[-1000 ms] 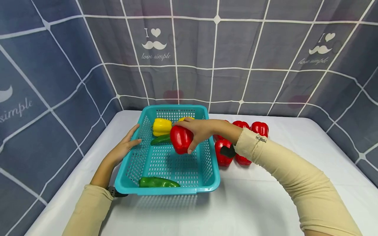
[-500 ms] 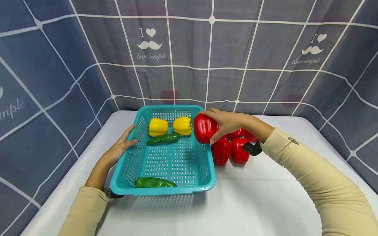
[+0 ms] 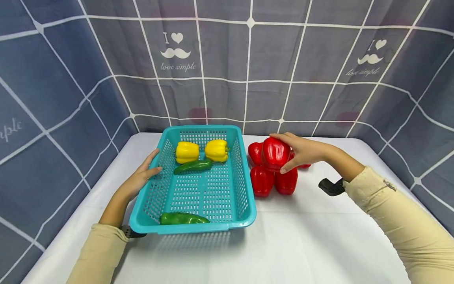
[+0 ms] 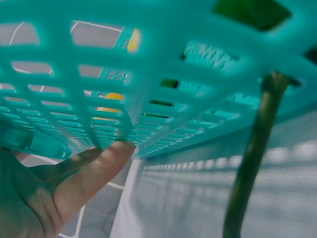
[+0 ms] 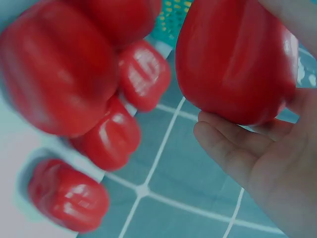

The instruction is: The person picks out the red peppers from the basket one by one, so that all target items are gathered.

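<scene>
My right hand [image 3: 301,152] grips a red bell pepper [image 3: 275,154] between thumb and fingers, above the group of red bell peppers [image 3: 261,181] on the table. In the right wrist view the held red bell pepper [image 5: 237,59] is apart from the others, its lower end against my fingers [image 5: 233,153]. My left hand [image 3: 140,179] rests at the left side of a teal plastic basket [image 3: 193,227], fingers extended along the rim. In the left wrist view, fingertips lie close against the basket's perforated wall [image 4: 54,74].
Inside the basket are two yellow bell peppers [image 3: 187,152], a slim green chili pepper [image 3: 193,166] and a larger green pepper [image 3: 182,218] near the front wall. A white cloth [image 3: 294,244] covers the table. A grey checked curtain [image 3: 227,63] stands behind and at both sides.
My right hand has carried the red bell pepper rightward, from over the basket to above the other red bell peppers. The left hand stays at the basket's side.
</scene>
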`<state>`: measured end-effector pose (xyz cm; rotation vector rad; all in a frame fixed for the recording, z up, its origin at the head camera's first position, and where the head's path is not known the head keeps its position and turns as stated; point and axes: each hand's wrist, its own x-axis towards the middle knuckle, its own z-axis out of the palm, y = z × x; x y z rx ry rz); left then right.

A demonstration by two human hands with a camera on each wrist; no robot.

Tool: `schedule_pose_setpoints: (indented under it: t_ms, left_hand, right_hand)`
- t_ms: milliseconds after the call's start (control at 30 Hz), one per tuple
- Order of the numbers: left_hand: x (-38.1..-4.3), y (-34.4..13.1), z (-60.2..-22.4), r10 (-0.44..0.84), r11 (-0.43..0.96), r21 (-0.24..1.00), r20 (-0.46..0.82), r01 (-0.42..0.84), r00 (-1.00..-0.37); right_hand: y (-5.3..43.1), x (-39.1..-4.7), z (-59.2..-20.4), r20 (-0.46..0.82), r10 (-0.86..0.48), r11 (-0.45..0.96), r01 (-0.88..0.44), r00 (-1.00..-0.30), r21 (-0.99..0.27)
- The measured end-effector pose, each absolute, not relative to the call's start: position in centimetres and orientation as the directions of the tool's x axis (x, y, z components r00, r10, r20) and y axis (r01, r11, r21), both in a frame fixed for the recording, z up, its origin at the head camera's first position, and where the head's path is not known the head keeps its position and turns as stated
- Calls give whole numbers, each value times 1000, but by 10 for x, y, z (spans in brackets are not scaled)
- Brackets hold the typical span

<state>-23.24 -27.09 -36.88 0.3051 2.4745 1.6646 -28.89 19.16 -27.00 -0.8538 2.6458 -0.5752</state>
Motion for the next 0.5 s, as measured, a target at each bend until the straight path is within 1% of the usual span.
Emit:
schedule_pose_setpoints:
  t_ms: [133,500]
  left_hand:
    - [-232,-272,-368,249,370,925,-8,88,-968]
    - [-230,-270,-366,254,366,926,-5,92,-967]
  right_hand:
    - [210,-285,-275,-148,-584,749,-460,-798,-477]
    - [256,-276,-289,-77,-570,729,-461,-818,-506]
